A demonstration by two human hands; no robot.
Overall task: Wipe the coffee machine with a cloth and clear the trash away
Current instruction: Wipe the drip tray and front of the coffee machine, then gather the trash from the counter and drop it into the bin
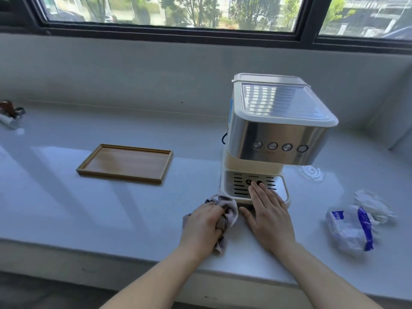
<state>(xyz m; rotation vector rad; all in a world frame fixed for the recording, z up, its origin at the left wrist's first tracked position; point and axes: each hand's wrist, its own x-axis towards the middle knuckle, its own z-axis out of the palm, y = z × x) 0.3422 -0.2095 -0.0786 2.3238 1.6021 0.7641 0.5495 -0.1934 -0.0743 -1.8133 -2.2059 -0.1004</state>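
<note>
Nearest, left hand (pixel 201 226) squeezes a bunched grey-brown cloth (pixel 226 209), ready to rub the cream and shiny steel coffee machine (pixel 276 130). Right hand (pixel 270 217) lies flat on its slotted drip tray (pixel 236 186), probably holding it steady. Crumpled white-and-blue plastic trash (pixel 352 230) waits further right.

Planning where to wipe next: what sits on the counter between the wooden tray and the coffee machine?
Nothing; in the head view that stretch of counter between wooden tray and coffee machine is bare.

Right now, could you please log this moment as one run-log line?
left hand: grips cloth | right hand: flat, fingers on drip tray | trash: on counter right of coffee machine
</note>
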